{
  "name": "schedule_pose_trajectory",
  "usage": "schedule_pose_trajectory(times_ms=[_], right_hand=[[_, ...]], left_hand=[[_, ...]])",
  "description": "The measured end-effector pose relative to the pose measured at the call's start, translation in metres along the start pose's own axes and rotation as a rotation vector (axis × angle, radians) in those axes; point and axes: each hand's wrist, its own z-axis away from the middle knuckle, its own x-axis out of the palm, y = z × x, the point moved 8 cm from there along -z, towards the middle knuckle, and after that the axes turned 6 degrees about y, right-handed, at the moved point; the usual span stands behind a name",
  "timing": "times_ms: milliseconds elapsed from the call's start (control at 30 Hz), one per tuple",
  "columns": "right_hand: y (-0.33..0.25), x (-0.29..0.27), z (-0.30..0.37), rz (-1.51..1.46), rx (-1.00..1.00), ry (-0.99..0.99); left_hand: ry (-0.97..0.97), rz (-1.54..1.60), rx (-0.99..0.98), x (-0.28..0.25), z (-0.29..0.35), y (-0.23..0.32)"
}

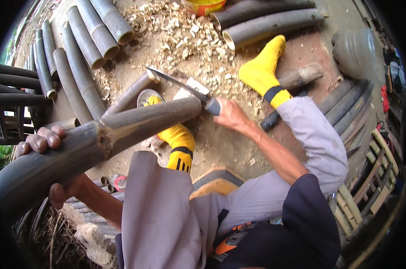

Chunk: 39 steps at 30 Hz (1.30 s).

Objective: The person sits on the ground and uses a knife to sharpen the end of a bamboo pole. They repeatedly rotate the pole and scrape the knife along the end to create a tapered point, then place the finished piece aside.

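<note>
A thick dark bamboo pole (142,127) slants across in front of me, its near end at the lower left and its far end by my right hand. My left hand (45,140) is wrapped round the near part, fingers over the top and thumb below. A rough, chipped node lies mid-pole. My right hand (232,114) is closed on the grey handle of a long-bladed knife (180,85). The blade points up and left, just beyond the pole's far end; whether they touch I cannot tell. Under the pole rests my yellow-socked left foot (178,139).
Pale wood chips (185,33) cover the ground ahead. Several bamboo poles (79,40) lie at the far left, and two more (272,27) at the far right. My right foot (263,67) stands near a wooden club-like piece (301,76). A large plastic jug (353,54) is farther right.
</note>
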Motion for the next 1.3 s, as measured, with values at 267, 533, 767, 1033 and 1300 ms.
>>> schedule_pose_trajectory(times_ms=[267,533,767,1033,1300], right_hand=[[-0.05,-0.039,0.008,-0.263,-0.233,0.281],[-0.033,-0.028,0.004,-0.049,-0.042,0.1],[-0.077,-0.048,0.021,-0.297,-0.364,0.477],[-0.069,-0.041,0.012,-0.122,-0.154,0.269],[-0.015,-0.004,-0.004,-0.076,-0.034,0.153]], left_hand=[[-0.15,0.034,-0.023,0.014,-0.008,-0.005],[0.676,-0.071,0.021,-0.021,0.015,0.003],[0.56,-0.092,0.076,-0.033,0.022,0.007],[0.499,-0.052,0.084,-0.026,0.023,0.009],[0.512,-0.14,0.069,-0.024,0.017,0.006]])
